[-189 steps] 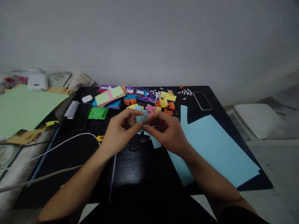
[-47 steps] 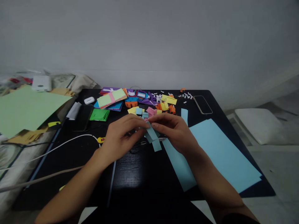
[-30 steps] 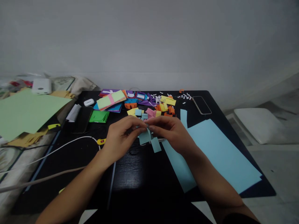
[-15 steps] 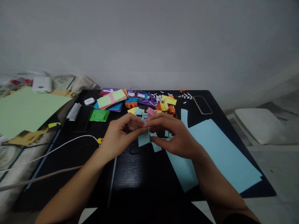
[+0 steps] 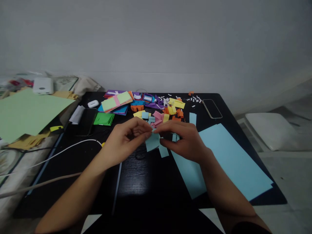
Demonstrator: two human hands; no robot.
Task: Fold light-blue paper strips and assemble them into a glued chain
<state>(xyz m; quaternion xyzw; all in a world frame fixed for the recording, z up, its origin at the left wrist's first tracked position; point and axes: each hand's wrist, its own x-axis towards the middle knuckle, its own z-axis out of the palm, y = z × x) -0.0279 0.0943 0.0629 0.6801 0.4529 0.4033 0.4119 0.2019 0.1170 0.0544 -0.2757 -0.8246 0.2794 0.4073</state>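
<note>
Between my two hands, above the black table, is a small piece of light-blue paper. My left hand pinches its upper left edge with thumb and fingers. From the other side, my right hand closes its fingertips on the upper right edge. Part of the paper is hidden by the fingers. Just behind it lies a light-blue strip, and small folded light-blue pieces show beside my right hand. Pink folded paper sits beyond the fingertips.
Large light-blue sheets lie on the right, with a phone behind. Paper stacks, green paper, a white earbud case and a dark phone stand left. A white cable crosses the left side.
The light-blue piece has turned to show more of its face. My right hand's fingers have shifted slightly along its edge, while my left hand keeps its pinch.
</note>
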